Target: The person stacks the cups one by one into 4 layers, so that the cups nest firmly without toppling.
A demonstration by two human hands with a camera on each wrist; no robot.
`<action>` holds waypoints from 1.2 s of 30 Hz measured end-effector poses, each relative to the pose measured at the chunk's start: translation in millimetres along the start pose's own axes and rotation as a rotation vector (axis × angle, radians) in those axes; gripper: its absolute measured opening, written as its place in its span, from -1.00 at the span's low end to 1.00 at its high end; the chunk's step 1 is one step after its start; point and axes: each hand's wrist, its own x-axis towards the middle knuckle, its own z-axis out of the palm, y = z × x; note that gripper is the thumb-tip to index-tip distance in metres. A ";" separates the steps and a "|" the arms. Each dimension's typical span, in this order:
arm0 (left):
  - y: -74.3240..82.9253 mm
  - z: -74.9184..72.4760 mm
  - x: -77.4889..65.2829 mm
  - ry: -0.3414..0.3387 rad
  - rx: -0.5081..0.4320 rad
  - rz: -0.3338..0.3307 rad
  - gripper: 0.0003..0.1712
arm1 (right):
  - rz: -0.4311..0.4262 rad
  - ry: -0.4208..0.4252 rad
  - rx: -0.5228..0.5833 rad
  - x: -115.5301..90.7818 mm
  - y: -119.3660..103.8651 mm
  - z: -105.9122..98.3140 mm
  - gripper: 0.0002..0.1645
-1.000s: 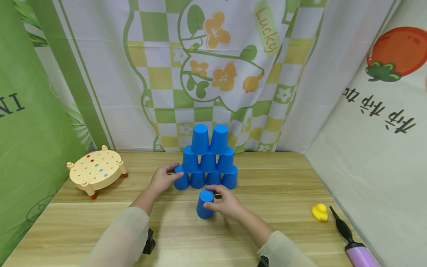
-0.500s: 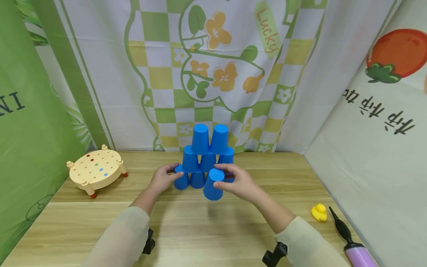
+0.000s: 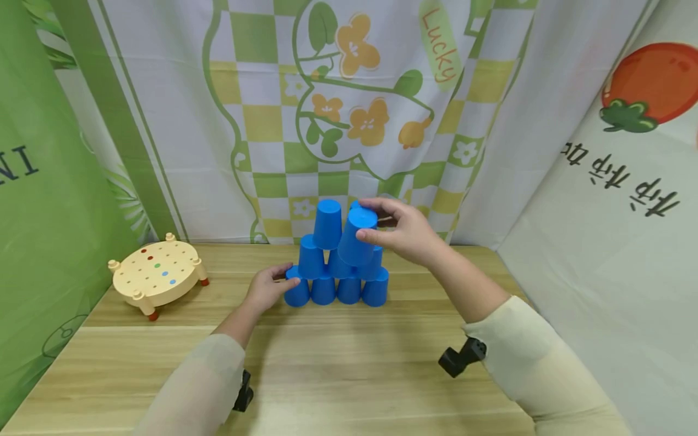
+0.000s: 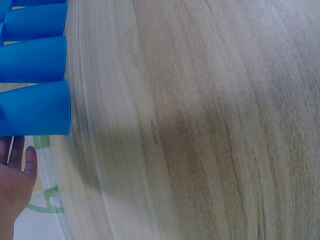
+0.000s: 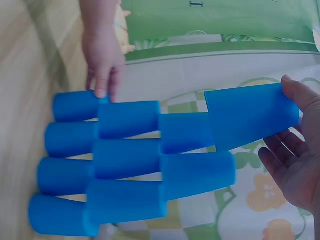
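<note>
Blue cups stand upside down in a stacked pyramid, several in the bottom row, three above and two on top. My right hand (image 3: 409, 233) grips another blue cup (image 3: 357, 242) near its closed end, thumb in front and fingers behind. This held cup tilts slightly and overlaps the right top cup (image 5: 197, 175) in the head view. In the right wrist view its rim is beside the left top cup (image 5: 185, 132). My left hand (image 3: 268, 289) rests against the leftmost bottom cup (image 3: 297, 292), thumb toward the front, fingers fairly straight and partly hidden behind it.
A round cream pegboard stool (image 3: 157, 274) with short legs stands at the table's left. The wooden table (image 3: 338, 375) meets a patterned curtain (image 3: 262, 127) close behind the pyramid. Black wrist cameras (image 3: 462, 357) stick out from the sleeves.
My right hand has lifted the loose cup from the table in front of the pyramid, up and slightly right to the top row. The left hand keeps its place at the bottom left cup.
</note>
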 end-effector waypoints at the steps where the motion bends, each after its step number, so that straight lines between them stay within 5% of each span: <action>1: -0.3 -0.1 0.0 0.000 0.005 0.004 -0.36 | 0.005 0.002 0.001 4.3 -3.0 -2.6 -0.32; 19: -1.3 0.1 1.2 -0.002 0.004 0.003 -0.38 | 0.145 0.136 -0.019 73.1 -23.3 -15.4 -0.25; 36: -5.6 0.4 3.5 -0.004 -0.003 0.010 -0.38 | 0.182 0.139 0.018 89.7 -13.5 -6.0 -0.21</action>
